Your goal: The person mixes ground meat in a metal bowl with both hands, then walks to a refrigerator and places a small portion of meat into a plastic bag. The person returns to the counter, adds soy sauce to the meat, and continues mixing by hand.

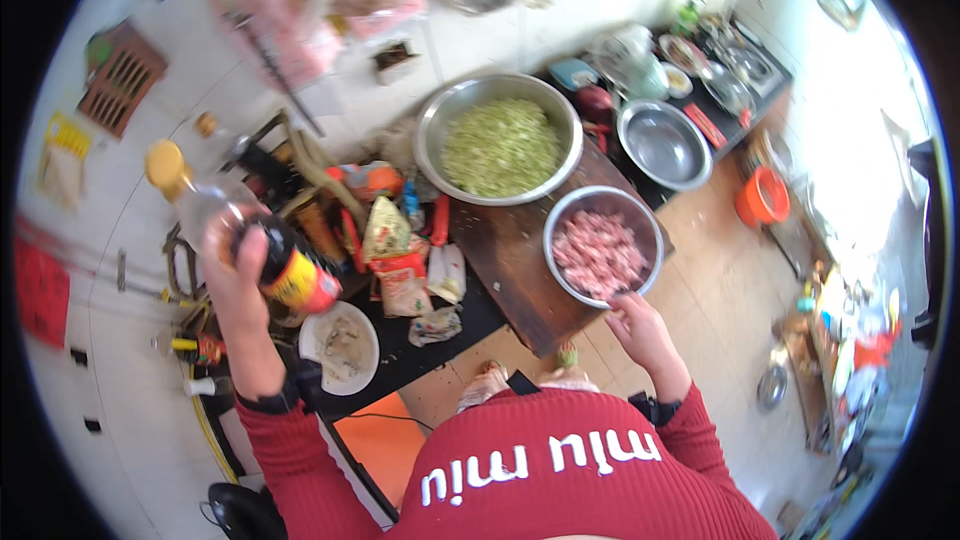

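Observation:
My left hand (238,281) is raised over the left side of the counter, wrapped around a bottle of dark sauce (281,266). The bottle has a yellow cap and a yellow-and-red label; it tilts, cap toward the upper left. At the near rim of a steel bowl (551,270), my right hand (636,326) pinches the edge. Chopped pink raw meat (600,251) lies inside that bowl. The bowl rests on a dark wooden cutting board (502,262). Behind it stands a larger steel basin (426,142) of finely chopped pale-green vegetable (502,146).
Seasoning packets (401,281) and bottles crowd the counter's left. A white bowl (365,382) with pale contents sits at the near left. Beyond the board are a steel basin (664,142), a red onion (594,103) and dishes. An orange bucket (761,195) stands on the right.

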`<action>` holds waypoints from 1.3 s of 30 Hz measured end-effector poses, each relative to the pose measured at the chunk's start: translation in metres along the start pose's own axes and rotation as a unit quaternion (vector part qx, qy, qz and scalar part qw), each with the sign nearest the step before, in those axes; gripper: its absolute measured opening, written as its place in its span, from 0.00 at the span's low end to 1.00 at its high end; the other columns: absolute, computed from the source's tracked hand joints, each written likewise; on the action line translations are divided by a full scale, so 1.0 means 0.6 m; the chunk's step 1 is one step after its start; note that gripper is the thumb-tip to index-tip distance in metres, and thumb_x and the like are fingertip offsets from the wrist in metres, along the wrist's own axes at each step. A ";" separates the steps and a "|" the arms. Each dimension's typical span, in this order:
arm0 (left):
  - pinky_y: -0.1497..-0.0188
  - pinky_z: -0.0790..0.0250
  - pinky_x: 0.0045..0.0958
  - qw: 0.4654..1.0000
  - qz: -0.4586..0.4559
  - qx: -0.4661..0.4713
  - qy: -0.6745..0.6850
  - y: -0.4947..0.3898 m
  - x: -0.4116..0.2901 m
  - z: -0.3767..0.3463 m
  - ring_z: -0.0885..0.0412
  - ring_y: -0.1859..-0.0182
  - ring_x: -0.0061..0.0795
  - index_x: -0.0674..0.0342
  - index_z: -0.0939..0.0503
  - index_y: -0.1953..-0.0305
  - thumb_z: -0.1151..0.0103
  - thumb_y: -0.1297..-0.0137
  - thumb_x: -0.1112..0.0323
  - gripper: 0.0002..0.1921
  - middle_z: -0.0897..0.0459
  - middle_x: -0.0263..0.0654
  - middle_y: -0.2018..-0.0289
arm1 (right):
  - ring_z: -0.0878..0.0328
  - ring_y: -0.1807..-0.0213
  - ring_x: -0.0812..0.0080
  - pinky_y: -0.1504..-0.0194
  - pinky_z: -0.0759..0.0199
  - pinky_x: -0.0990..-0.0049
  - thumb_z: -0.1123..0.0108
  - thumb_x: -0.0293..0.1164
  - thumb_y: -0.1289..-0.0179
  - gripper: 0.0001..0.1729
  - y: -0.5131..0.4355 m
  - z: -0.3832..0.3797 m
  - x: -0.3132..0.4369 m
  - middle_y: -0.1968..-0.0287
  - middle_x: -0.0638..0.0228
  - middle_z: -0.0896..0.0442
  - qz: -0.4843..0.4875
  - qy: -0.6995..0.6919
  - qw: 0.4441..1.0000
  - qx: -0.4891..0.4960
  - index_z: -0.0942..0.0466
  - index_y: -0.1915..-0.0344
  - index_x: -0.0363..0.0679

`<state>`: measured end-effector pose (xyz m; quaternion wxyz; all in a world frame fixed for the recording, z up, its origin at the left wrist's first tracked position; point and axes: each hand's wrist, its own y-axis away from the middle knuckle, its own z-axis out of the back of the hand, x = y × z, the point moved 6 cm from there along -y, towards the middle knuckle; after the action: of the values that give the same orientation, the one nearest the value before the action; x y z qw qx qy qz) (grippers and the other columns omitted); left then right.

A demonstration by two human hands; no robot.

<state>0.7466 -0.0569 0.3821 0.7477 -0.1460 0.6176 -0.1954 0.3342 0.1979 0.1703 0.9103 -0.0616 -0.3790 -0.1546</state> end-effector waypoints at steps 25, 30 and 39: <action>0.55 0.28 0.29 0.750 0.388 0.525 -0.104 0.395 0.219 -0.575 0.18 0.62 0.29 0.64 0.19 0.58 0.29 0.56 0.57 0.24 0.15 0.39 0.65 | 0.22 0.60 0.57 0.58 0.27 0.63 0.40 0.32 0.41 0.12 0.063 0.082 -0.254 0.64 0.59 0.22 -0.076 -0.029 0.996 0.044 0.23 0.58 0.40; 0.55 0.29 0.28 0.749 0.416 0.509 -0.078 0.401 0.218 -0.588 0.19 0.60 0.24 0.63 0.20 0.56 0.29 0.53 0.60 0.23 0.15 0.37 0.62 | 0.23 0.59 0.57 0.58 0.28 0.63 0.40 0.32 0.41 0.12 0.054 0.093 -0.277 0.64 0.59 0.21 -0.077 -0.027 0.995 0.057 0.23 0.58 0.40; 0.55 0.30 0.26 0.737 0.469 0.486 -0.019 0.369 0.179 -0.613 0.23 0.60 0.21 0.62 0.23 0.50 0.32 0.49 0.66 0.23 0.19 0.30 0.61 | 0.22 0.59 0.57 0.58 0.27 0.63 0.39 0.32 0.41 0.13 0.039 0.097 -0.301 0.63 0.59 0.21 -0.069 -0.028 0.995 0.062 0.24 0.57 0.40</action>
<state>0.4281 0.0960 0.1154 0.7257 0.5414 0.4148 -0.0907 0.1828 0.2759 0.0834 0.8885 0.0169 -0.4166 -0.1915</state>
